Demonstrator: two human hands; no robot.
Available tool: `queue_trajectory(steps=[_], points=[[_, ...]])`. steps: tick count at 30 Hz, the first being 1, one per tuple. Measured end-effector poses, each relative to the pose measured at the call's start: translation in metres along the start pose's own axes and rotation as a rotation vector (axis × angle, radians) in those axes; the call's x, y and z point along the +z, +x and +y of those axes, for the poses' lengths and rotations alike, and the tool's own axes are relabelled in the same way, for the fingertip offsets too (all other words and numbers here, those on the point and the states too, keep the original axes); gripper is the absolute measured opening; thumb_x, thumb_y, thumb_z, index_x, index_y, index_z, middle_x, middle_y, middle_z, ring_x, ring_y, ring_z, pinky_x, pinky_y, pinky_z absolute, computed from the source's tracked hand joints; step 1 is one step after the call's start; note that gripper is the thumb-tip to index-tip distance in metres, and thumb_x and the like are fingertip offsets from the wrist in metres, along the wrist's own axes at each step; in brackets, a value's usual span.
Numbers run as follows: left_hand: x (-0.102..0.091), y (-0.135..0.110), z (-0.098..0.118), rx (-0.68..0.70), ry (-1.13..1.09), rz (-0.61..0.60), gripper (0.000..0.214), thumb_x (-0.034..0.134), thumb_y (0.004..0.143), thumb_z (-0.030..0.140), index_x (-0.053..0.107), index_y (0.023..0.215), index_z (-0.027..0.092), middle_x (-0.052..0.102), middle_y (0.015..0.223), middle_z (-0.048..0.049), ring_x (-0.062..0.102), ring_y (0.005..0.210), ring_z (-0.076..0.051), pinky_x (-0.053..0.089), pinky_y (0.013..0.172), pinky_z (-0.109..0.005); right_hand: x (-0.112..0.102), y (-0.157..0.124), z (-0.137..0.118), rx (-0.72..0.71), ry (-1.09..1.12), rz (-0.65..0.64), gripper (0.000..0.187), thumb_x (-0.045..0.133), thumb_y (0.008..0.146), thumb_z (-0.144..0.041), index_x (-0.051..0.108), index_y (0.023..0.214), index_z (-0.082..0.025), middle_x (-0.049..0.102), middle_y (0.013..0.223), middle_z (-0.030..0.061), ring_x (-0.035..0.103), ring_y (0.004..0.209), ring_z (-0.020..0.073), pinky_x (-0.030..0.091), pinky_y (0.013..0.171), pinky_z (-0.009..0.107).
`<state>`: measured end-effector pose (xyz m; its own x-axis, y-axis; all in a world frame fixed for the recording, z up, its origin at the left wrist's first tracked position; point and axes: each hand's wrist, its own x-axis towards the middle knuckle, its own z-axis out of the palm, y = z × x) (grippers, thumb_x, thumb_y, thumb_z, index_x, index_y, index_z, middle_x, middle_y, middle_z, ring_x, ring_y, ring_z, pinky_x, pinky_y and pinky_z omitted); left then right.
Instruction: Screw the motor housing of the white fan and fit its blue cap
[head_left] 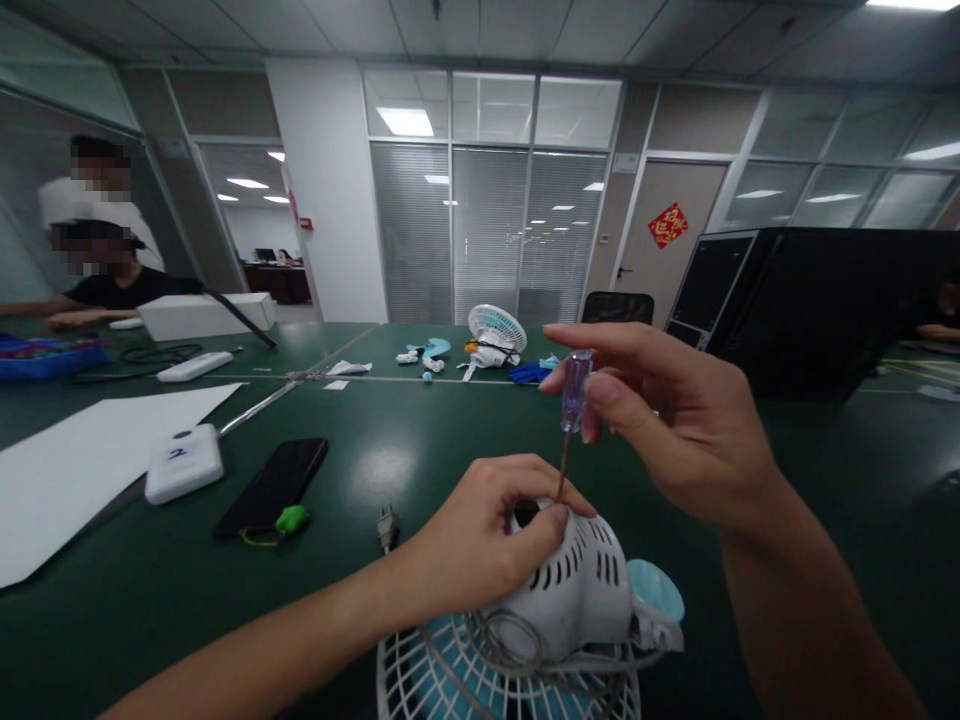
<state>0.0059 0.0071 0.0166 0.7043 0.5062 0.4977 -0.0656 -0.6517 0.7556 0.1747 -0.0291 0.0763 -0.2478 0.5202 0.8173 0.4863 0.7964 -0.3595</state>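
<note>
A small white electric fan [577, 600] lies face down in front of me, its vented motor housing upward and its grille [405, 670] with light blue blades below. My left hand [495, 530] grips the top of the housing, thumb and forefinger around the spot where the shaft of a screwdriver [576, 392] meets it. The screwdriver's clear purple handle is between the thumb and fingers of my right hand [667, 420], and it stands nearly upright. A grey cord is looped over the fan's back. Whatever the screwdriver's tip touches is hidden by my left fingers.
A black phone [277, 485] with a green tag, a white box-shaped device [184, 463] and white paper [82, 460] are on the left. A plug [386, 525] lies beside my left forearm. Farther back stand another fan [496, 335] and loose parts. Two people are at the far left.
</note>
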Motion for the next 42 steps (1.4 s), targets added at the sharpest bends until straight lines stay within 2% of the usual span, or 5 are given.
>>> queue_trajectory(steps=[11,20,25,29,42], points=[[0.0,0.0,-0.001,-0.022,-0.002,-0.009,0.025,0.053,0.088,0.014,0.077,0.092,0.013,0.074,0.095,-0.0092,0.069,0.091,-0.021,0.05,0.085,-0.033,-0.002,0.002,0.001,0.043,-0.035,0.117,0.019,0.078,0.081,-0.028,0.067,0.095,-0.023,0.06,0.072,-0.006,0.056,0.055,0.008,0.043,0.043,0.021],[0.0,0.001,-0.002,-0.012,0.01,-0.008,0.026,0.052,0.088,0.014,0.078,0.091,0.013,0.075,0.094,-0.0095,0.069,0.09,-0.021,0.051,0.085,-0.034,-0.001,-0.001,-0.005,0.084,0.038,0.081,0.01,0.065,0.092,-0.03,0.064,0.1,-0.023,0.071,0.085,-0.0011,0.062,0.06,0.0105,0.047,0.046,0.025],[0.0,0.001,-0.001,-0.008,0.008,-0.011,0.026,0.052,0.087,0.013,0.078,0.092,0.013,0.075,0.095,-0.0096,0.069,0.09,-0.02,0.051,0.084,-0.032,-0.002,0.0,-0.005,0.109,0.046,0.152,0.028,0.082,0.076,-0.03,0.056,0.084,-0.024,0.061,0.069,-0.0066,0.055,0.053,0.0089,0.039,0.039,0.022],[-0.001,0.002,-0.001,-0.015,0.009,-0.008,0.026,0.052,0.087,0.013,0.078,0.092,0.012,0.075,0.094,-0.0094,0.069,0.09,-0.02,0.05,0.084,-0.031,0.0,0.002,-0.002,0.098,0.018,0.147,0.027,0.08,0.079,-0.032,0.06,0.094,-0.024,0.058,0.069,-0.0067,0.054,0.054,0.0089,0.04,0.039,0.021],[-0.003,0.0,-0.002,-0.056,-0.014,-0.019,0.026,0.053,0.086,0.013,0.078,0.093,0.01,0.075,0.097,-0.0107,0.069,0.092,-0.02,0.05,0.084,-0.031,-0.02,0.007,-0.001,0.103,0.17,0.589,0.011,0.076,0.085,-0.028,0.066,0.088,-0.025,0.063,0.067,-0.0032,0.055,0.051,0.0099,0.039,0.038,0.024]])
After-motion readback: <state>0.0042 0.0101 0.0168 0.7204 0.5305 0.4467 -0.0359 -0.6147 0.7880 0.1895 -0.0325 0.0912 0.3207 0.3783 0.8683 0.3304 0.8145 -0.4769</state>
